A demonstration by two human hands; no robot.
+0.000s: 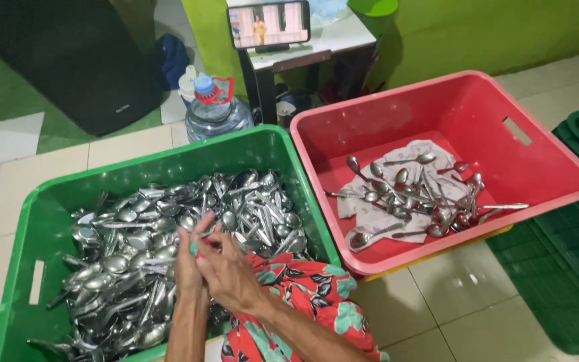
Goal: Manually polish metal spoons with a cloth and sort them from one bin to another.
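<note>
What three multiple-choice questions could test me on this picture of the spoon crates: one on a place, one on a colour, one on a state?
1. Where does the patterned cloth with a few spoons lie?
A. in the red crate
B. on the tiled floor
C. on the small table

2. What colour is the crate heaped full of spoons?
A. blue
B. green
C. yellow

3. How are the two hands placed?
A. far apart on the crate rims
B. resting on the floor
C. together over the spoon heap, around a floral cloth

Answers:
1 A: the patterned cloth lies on the red crate's floor.
2 B: the green crate holds the heap.
3 C: the left hand and right hand meet on the floral cloth.
</note>
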